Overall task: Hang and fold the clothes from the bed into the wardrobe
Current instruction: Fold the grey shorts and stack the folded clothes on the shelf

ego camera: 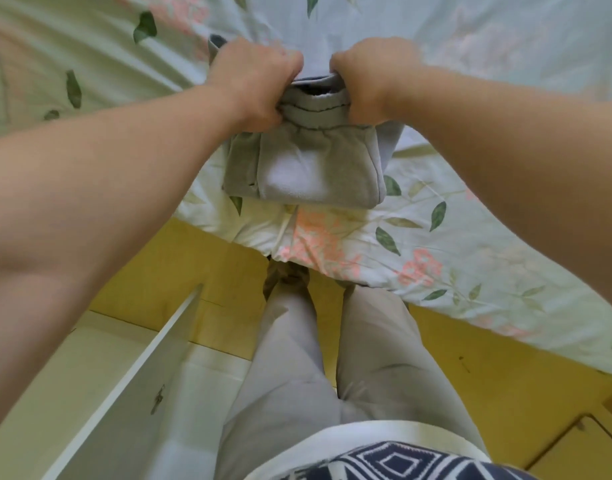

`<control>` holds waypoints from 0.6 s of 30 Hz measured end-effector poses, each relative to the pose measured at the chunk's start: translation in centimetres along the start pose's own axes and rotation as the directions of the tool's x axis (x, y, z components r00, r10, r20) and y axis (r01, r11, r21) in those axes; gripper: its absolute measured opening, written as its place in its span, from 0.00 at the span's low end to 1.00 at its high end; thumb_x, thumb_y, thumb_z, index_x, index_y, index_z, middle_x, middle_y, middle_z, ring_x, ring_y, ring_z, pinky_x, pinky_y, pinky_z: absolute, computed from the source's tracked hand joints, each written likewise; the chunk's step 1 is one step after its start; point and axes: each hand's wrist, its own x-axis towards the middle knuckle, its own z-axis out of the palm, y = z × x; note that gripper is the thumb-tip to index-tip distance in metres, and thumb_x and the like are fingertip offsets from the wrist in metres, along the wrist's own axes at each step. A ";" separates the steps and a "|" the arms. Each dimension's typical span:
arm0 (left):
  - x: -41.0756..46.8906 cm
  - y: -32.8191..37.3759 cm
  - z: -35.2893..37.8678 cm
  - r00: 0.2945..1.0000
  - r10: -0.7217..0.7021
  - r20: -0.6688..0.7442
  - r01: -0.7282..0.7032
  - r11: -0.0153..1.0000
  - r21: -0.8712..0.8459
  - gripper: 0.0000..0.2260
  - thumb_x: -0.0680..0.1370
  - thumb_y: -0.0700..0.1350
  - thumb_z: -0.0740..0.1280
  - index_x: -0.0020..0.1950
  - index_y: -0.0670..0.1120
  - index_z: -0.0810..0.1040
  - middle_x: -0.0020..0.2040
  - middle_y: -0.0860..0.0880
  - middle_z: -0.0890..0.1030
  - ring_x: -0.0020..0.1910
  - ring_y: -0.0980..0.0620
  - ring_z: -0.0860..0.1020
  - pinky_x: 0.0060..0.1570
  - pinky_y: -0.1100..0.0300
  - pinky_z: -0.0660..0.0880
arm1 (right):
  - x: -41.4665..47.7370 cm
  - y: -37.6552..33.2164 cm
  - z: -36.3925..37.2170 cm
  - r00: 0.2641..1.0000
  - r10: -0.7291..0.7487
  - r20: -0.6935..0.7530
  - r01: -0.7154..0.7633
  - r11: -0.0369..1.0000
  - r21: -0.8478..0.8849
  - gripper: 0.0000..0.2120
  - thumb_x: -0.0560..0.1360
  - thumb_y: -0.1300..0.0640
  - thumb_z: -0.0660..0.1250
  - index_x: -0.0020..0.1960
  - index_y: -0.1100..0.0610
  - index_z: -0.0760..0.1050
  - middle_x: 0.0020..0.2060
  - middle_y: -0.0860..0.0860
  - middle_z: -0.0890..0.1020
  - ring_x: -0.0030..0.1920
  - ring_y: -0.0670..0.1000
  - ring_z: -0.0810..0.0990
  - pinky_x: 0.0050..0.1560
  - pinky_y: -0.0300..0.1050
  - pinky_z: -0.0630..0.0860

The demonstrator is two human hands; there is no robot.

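While gripping, with curled fingers of left hand (259,81) and right hand (370,77), the far end of the folded grey garment (304,168) lying on the bed (436,237) beside its near edge, draw it toward that edge.

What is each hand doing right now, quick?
Left hand: closed, gripping the grey garment on the bed.
Right hand: closed, gripping the same grey garment.
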 end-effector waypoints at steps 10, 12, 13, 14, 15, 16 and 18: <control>-11.7 6.0 10.6 0.958 0.099 -0.268 -0.083 0.994 0.068 0.28 0.78 0.55 0.62 0.75 0.43 0.66 0.70 0.42 0.71 0.61 0.40 0.72 0.47 0.48 0.70 | -9.8 -5.4 12.3 0.913 -0.129 -0.387 0.092 0.989 -0.112 0.18 0.74 0.56 0.62 0.62 0.61 0.74 0.50 0.61 0.77 0.46 0.61 0.75 0.38 0.53 0.69; -12.9 6.9 12.8 0.972 0.095 -0.217 -0.079 0.994 0.082 0.34 0.77 0.61 0.63 0.77 0.44 0.62 0.74 0.43 0.65 0.65 0.41 0.67 0.49 0.48 0.69 | -11.0 -5.9 14.8 0.922 -0.129 -0.364 0.095 0.989 -0.110 0.29 0.72 0.49 0.65 0.68 0.63 0.70 0.59 0.61 0.74 0.54 0.62 0.73 0.52 0.58 0.67; -13.1 7.2 13.6 0.969 0.082 -0.233 -0.063 0.994 0.089 0.34 0.76 0.58 0.65 0.78 0.45 0.62 0.74 0.43 0.63 0.65 0.41 0.65 0.49 0.48 0.70 | -11.2 -6.1 15.8 0.927 -0.129 -0.352 0.094 0.989 -0.115 0.33 0.71 0.47 0.66 0.70 0.64 0.68 0.63 0.61 0.71 0.58 0.62 0.70 0.59 0.61 0.64; -13.0 7.4 14.3 0.965 0.054 -0.255 -0.031 0.995 0.095 0.34 0.74 0.55 0.67 0.78 0.46 0.62 0.74 0.43 0.62 0.65 0.41 0.64 0.49 0.47 0.71 | -11.1 -6.4 16.5 0.929 -0.129 -0.346 0.090 0.988 -0.127 0.34 0.71 0.47 0.65 0.71 0.64 0.66 0.67 0.62 0.69 0.62 0.62 0.67 0.65 0.64 0.59; -12.7 7.6 14.7 0.965 0.006 -0.263 0.020 0.995 0.094 0.35 0.73 0.52 0.69 0.79 0.48 0.60 0.75 0.43 0.60 0.66 0.41 0.63 0.51 0.45 0.72 | -10.7 -6.7 16.8 0.928 -0.127 -0.349 0.084 0.987 -0.135 0.33 0.72 0.49 0.64 0.71 0.65 0.65 0.69 0.62 0.67 0.64 0.62 0.64 0.68 0.67 0.55; -12.2 7.6 14.9 0.966 -0.053 -0.253 0.075 0.994 0.079 0.37 0.73 0.51 0.69 0.80 0.49 0.58 0.75 0.43 0.57 0.67 0.41 0.61 0.55 0.40 0.73 | -10.1 -7.1 16.9 0.927 -0.115 -0.356 0.071 0.988 -0.135 0.31 0.73 0.52 0.63 0.71 0.65 0.65 0.71 0.63 0.67 0.66 0.62 0.62 0.71 0.69 0.53; -10.8 7.7 14.6 0.964 -0.145 -0.222 0.161 0.985 0.055 0.38 0.76 0.52 0.69 0.81 0.53 0.54 0.77 0.43 0.55 0.73 0.40 0.58 0.64 0.29 0.68 | -8.8 -7.6 16.5 0.943 -0.063 -0.328 0.028 0.993 -0.112 0.27 0.75 0.56 0.60 0.71 0.65 0.64 0.74 0.63 0.65 0.68 0.63 0.60 0.73 0.72 0.52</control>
